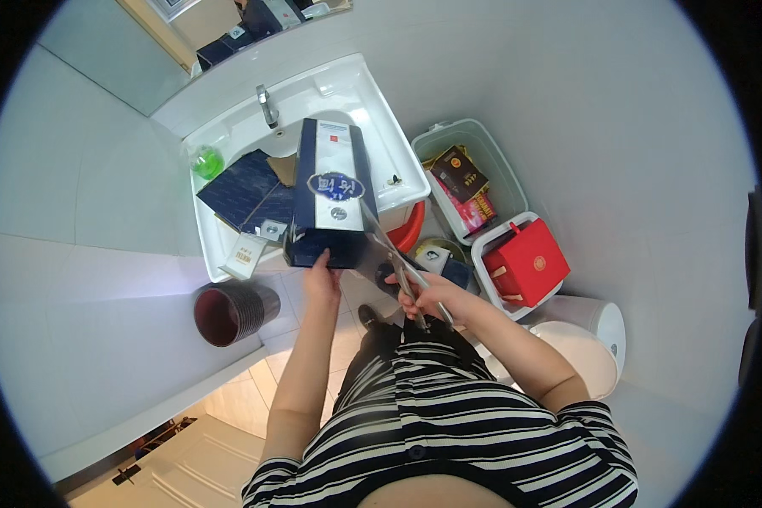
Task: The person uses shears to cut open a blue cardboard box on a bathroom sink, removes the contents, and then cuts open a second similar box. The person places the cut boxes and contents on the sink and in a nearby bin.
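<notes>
A tall dark blue and white cardboard box (334, 219) is held over the washbasin (384, 152), my left hand (323, 279) gripping its near end. My right hand (428, 295) holds a long metal tool with two handles, apparently scissors or shears (399, 260); its blades reach along the box's right side. Whether they touch the box I cannot tell. Left of the box, flattened dark blue cardboard (247, 193) lies across the basin. A small white box (244, 256) rests at the basin's front edge.
A metal tap (267, 106) and a green-filled container (207, 163) are at the basin. To its right stand a grey-green bin (514, 174) with packaging and a white bin (482, 270) holding a red box (533, 260). A dark ribbed bin (235, 313) is at lower left, a toilet (578, 359) at lower right.
</notes>
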A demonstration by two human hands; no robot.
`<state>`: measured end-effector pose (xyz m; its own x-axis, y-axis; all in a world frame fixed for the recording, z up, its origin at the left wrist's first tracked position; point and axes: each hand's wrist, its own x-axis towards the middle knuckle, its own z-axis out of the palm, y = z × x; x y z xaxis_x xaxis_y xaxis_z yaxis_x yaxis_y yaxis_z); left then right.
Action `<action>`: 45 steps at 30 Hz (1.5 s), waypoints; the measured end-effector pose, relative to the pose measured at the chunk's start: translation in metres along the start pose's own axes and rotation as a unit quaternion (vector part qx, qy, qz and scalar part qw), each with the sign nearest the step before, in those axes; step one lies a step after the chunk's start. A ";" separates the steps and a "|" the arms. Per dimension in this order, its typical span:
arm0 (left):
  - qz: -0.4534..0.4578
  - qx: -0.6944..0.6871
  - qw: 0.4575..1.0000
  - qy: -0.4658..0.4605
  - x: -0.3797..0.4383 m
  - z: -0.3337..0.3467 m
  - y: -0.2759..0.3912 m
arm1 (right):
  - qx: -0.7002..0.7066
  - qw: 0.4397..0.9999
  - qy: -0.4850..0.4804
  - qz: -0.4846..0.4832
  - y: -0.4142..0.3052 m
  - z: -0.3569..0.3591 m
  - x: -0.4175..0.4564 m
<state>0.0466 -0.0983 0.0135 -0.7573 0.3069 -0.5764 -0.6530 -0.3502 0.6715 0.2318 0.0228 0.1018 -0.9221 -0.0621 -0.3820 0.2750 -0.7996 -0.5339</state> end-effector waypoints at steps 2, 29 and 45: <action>-0.064 0.007 0.998 -0.015 -0.001 -0.008 -0.014 | -0.095 0.995 0.040 0.016 -0.008 0.001 -0.004; 0.459 0.769 0.422 -0.142 -0.028 0.087 0.032 | 0.064 0.995 0.069 -0.018 0.027 -0.014 -0.026; 0.535 0.725 0.403 -0.160 -0.050 0.052 0.020 | 0.152 0.988 0.023 -0.005 0.057 -0.003 -0.037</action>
<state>0.0712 -0.0749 0.0798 -0.4106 0.8465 0.3388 0.9118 0.3800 0.1554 0.2824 -0.0187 0.0833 -0.9090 -0.0318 -0.4156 0.1655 -0.9426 -0.2900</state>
